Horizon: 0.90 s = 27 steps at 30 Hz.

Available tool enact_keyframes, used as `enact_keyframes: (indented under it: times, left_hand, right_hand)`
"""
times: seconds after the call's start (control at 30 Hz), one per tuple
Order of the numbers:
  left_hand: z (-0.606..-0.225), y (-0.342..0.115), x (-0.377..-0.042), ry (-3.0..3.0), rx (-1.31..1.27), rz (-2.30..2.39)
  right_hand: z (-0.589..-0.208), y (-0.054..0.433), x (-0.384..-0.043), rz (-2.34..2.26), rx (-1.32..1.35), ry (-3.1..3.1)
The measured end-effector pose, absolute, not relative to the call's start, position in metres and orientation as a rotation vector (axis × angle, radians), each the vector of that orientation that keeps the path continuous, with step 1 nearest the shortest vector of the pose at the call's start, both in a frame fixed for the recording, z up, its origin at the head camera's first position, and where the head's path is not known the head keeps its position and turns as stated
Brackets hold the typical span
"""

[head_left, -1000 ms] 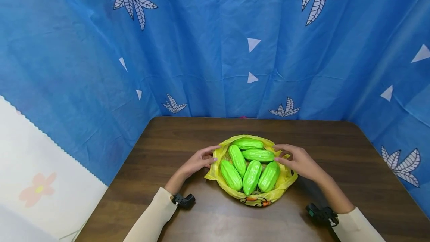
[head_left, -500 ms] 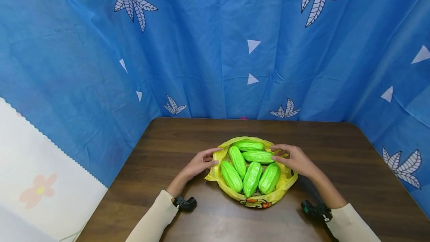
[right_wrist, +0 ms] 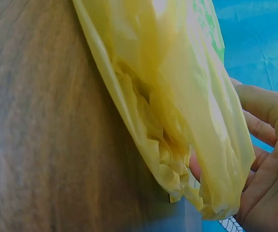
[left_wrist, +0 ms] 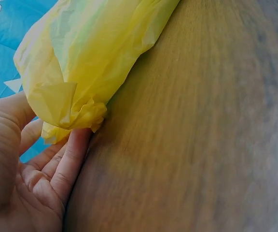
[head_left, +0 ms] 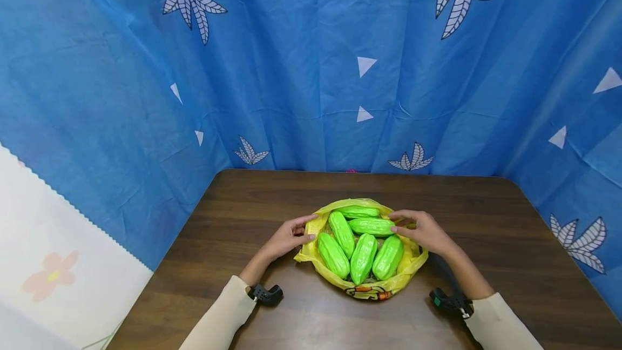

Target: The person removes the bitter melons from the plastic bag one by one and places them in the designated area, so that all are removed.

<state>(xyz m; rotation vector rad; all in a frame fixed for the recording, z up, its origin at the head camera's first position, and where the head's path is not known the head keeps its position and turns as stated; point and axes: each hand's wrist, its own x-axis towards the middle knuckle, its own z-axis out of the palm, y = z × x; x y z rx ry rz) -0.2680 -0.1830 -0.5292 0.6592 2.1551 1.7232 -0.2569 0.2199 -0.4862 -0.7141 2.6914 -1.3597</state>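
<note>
A yellow plastic bag [head_left: 335,281] lies on the table with its mouth spread wide and upward. Several bright green, ridged vegetables [head_left: 363,258] that look like bitter gourds rest inside it. My left hand [head_left: 286,239] touches the left rim with thumb and fingers apart. In the left wrist view, the fingers of my left hand [left_wrist: 42,179] reach behind the crumpled bag side [left_wrist: 100,58]. At the right rim, thumb and forefinger of my right hand [head_left: 427,233] touch the bag near a gourd. The bag [right_wrist: 192,96] hides the fingertips of my right hand [right_wrist: 269,193] in the right wrist view.
The dark wooden table [head_left: 272,193] extends around the bag on all sides. A blue curtain [head_left: 291,69] with leaf and triangle prints hangs behind it. White fabric [head_left: 58,242] with a flower print hangs at the left.
My right hand and forearm have shifted slightly left, its fingertips moving a little further over the rim. My left hand, the bag and the gourds stay nearly in place.
</note>
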Motion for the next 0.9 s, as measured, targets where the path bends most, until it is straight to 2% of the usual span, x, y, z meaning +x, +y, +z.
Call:
enact_keyframes:
  times: [0.9]
  left_hand:
    - [-0.532,-0.184,-0.268,2.167,0.722,1.722]
  right_hand:
    - [-0.506,0.216,-0.259,-1.358,-0.635,2.724]
